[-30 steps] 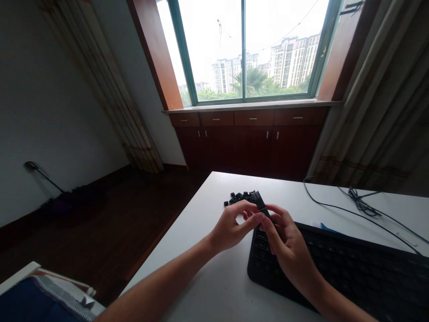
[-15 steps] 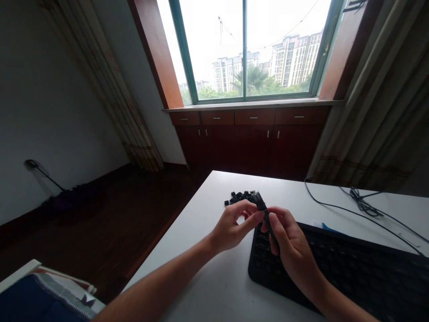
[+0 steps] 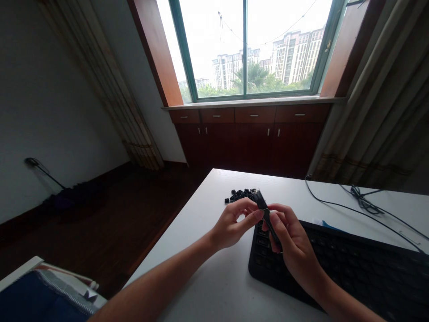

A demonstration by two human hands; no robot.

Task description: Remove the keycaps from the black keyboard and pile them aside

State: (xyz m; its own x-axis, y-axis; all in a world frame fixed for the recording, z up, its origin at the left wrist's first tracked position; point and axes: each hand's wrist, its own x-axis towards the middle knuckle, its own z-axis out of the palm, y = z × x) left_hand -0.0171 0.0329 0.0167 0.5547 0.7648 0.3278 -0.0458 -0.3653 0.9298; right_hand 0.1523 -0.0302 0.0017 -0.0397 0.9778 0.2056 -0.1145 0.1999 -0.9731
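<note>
A long black keycap (image 3: 264,211) is pinched between both hands above the left end of a black keyboard (image 3: 338,266). My left hand (image 3: 234,223) is closed, thumb and fingertips on the keycap's left side. My right hand (image 3: 288,241) is closed round its lower end. The keyboard lies on a white table (image 3: 214,277). A small pile of loose black keycaps (image 3: 239,195) sits on the table just beyond my hands.
A black cable (image 3: 355,205) trails over the table behind the keyboard. A blue strip (image 3: 326,226) shows at the keyboard's far edge. A blue bag (image 3: 43,295) lies at the bottom left. Dark wooden floor drops off left of the table; cabinets stand under the window.
The long keycap has tilted more upright between my fingers and my right hand has shifted slightly down along it. The hands otherwise stay in place.
</note>
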